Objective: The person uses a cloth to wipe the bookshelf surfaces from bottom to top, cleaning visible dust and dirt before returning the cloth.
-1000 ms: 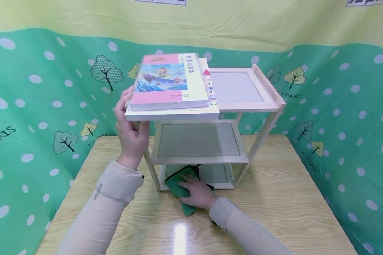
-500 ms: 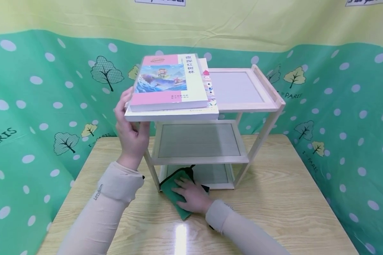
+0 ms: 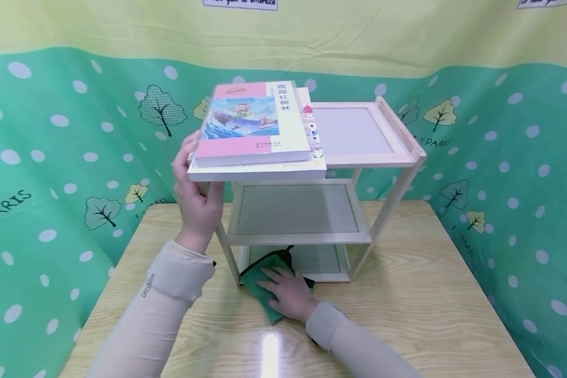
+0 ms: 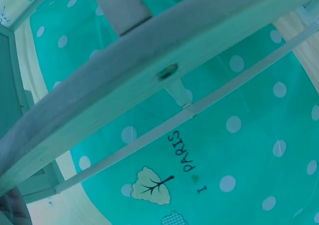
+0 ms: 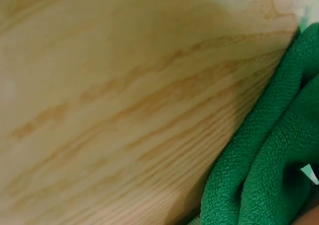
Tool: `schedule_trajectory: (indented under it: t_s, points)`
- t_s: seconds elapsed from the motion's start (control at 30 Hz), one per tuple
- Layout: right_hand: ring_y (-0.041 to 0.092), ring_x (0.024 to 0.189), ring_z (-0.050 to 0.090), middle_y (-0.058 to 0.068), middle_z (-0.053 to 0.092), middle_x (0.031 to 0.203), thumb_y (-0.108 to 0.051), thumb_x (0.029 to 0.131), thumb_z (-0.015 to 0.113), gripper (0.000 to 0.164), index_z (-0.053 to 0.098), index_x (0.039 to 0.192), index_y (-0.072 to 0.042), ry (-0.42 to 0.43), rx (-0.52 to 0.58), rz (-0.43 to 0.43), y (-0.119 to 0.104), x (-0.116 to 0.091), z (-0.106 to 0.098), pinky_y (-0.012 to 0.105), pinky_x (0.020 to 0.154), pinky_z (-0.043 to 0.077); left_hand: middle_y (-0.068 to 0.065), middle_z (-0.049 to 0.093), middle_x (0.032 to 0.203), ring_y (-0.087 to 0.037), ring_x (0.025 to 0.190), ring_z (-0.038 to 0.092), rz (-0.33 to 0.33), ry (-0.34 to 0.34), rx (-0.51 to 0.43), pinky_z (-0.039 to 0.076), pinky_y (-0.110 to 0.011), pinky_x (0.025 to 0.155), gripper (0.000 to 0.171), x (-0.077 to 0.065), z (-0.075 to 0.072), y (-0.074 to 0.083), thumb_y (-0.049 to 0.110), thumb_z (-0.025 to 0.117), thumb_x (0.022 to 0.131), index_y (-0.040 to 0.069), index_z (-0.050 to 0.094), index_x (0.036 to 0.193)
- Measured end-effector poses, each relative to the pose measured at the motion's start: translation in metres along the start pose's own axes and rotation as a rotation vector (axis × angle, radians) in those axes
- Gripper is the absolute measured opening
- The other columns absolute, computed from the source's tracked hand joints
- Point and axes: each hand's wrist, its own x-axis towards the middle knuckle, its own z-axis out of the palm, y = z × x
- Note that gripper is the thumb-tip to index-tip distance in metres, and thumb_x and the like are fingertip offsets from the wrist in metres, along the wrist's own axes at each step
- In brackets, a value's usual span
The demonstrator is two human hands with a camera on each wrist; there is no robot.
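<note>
A three-tier wooden shelf [image 3: 302, 239] stands on the table. My left hand [image 3: 196, 202] holds its upper left corner beside two stacked books [image 3: 250, 126]; in the left wrist view a fingertip [image 4: 12, 207] shows under the wooden rail [image 4: 124, 85]. A pink-and-cream book lies on top of a larger white-edged one. Low at the front left, my right hand [image 3: 288, 294] lies with fingers spread on a green cloth [image 3: 260, 283] with black edging, partly on the bottom tier and partly over its front edge. The right wrist view shows the cloth's folds [image 5: 269, 150] close up.
The middle tier [image 3: 297, 210] sits just above the right hand's work area. A pale wood table [image 3: 434, 304] reaches out around the shelf. Behind and on both sides hangs a green dotted curtain [image 3: 75, 157].
My right hand slid the green cloth left and toward the front along the bottom tier, then shifted it slightly right. The left hand and the books stay in place.
</note>
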Motion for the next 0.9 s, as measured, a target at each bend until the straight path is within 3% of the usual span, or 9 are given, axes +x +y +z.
schedule_trajectory:
  t_s: [0.27, 0.7, 0.9]
  points:
    - [0.022, 0.139, 0.045, -0.007, 0.046, 0.153, -0.028, 0.094, 0.059, 0.04, 0.061, 0.134, -0.032, 0.078, 0.023, 0.021, 0.005, -0.002, 0.005, 0.062, 0.102, 0.044, -0.016, 0.052, 0.144, -0.028, 0.135, 0.048, 0.025, -0.002, 0.0, 0.049, -0.027, 0.099, 0.081, 0.003, -0.003, -0.002, 0.06, 0.057, 0.092, -0.01, 0.04, 0.129]
    - [0.025, 0.132, 0.051, -0.005, 0.058, 0.143, -0.019, 0.087, 0.064, 0.035, 0.07, 0.122, -0.025, 0.149, 0.164, 0.106, 0.015, -0.008, 0.001, 0.063, 0.099, 0.044, -0.015, 0.052, 0.145, -0.028, 0.135, 0.048, 0.01, -0.005, -0.002, 0.049, -0.025, 0.096, 0.083, 0.003, -0.003, 0.0, 0.062, 0.057, 0.091, -0.009, 0.039, 0.131]
    - [0.028, 0.126, 0.055, -0.002, 0.064, 0.135, -0.014, 0.082, 0.067, 0.03, 0.073, 0.11, -0.022, 0.187, 0.236, 0.162, 0.022, -0.011, -0.004, 0.059, 0.091, 0.048, -0.014, 0.051, 0.145, -0.028, 0.135, 0.048, 0.005, -0.007, -0.003, 0.049, -0.022, 0.092, 0.083, 0.002, -0.003, 0.0, 0.062, 0.057, 0.091, -0.009, 0.039, 0.131]
